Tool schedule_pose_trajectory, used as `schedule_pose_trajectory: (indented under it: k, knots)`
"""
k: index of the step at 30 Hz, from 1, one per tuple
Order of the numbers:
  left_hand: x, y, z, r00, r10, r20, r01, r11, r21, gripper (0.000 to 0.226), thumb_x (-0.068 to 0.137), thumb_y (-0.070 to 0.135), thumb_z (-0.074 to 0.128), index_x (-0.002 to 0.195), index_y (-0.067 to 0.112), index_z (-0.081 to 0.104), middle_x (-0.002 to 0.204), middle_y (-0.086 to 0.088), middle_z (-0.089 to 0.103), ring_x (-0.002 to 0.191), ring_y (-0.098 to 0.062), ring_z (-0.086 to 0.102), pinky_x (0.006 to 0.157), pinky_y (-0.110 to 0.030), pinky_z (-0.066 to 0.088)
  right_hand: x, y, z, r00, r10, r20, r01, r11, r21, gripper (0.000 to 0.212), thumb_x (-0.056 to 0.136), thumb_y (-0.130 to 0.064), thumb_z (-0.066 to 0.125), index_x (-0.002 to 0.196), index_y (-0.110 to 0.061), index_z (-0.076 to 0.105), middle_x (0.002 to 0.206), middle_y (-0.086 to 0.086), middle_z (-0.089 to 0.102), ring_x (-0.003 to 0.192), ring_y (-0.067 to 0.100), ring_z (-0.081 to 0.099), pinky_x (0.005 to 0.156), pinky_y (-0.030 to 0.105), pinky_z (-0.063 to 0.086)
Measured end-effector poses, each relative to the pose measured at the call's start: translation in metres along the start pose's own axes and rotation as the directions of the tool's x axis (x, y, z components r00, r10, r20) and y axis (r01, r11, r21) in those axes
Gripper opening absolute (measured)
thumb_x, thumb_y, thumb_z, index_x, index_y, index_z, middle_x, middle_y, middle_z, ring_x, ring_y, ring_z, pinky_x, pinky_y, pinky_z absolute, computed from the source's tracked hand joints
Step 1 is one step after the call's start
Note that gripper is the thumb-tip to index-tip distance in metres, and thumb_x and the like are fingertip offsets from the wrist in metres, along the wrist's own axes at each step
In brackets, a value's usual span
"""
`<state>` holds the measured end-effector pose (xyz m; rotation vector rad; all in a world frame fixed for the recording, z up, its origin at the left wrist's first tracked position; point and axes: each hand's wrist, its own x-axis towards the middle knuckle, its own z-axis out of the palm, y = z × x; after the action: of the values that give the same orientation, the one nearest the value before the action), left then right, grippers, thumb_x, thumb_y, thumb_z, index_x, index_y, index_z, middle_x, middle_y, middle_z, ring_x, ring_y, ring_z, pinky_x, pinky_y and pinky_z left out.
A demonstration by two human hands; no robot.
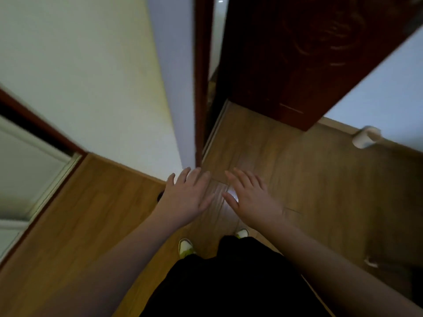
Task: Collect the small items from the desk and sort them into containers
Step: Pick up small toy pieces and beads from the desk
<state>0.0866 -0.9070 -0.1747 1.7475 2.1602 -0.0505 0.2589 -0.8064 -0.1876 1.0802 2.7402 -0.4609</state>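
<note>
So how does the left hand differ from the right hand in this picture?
The left hand reaches a little further forward, its fingertips near the wall corner; the right hand lies over bare wooden floor. The left hand's fingers lie closer together; the right hand's fingers are slightly more spread. Both are palm down, fingers straight, and hold nothing.

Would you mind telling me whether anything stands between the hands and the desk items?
That cannot be judged: no desk, items or containers are in view. The left hand and right hand are held open and empty above a wooden floor, facing a dark door.
</note>
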Motion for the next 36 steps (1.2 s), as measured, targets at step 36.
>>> schedule_pose_trajectory:
  k: [36]
  knots:
    - [0.295,0.623,-0.001,0.438,0.871,0.221,-0.891,0.388,0.237,0.068,0.093,0.062,0.020,0.151,0.025,0.019,0.158,-0.003,0.023,0.146,-0.024,0.016,0.116,-0.053,0.016,-0.256,0.499,-0.088,0.385,0.902,-0.198,-0.832,0.432,0.348,0.063,0.097,-0.059,0.026,0.152,-0.029,0.022,0.160,-0.001,0.024,0.148,0.018,0.016,0.119,0.040,0.005]
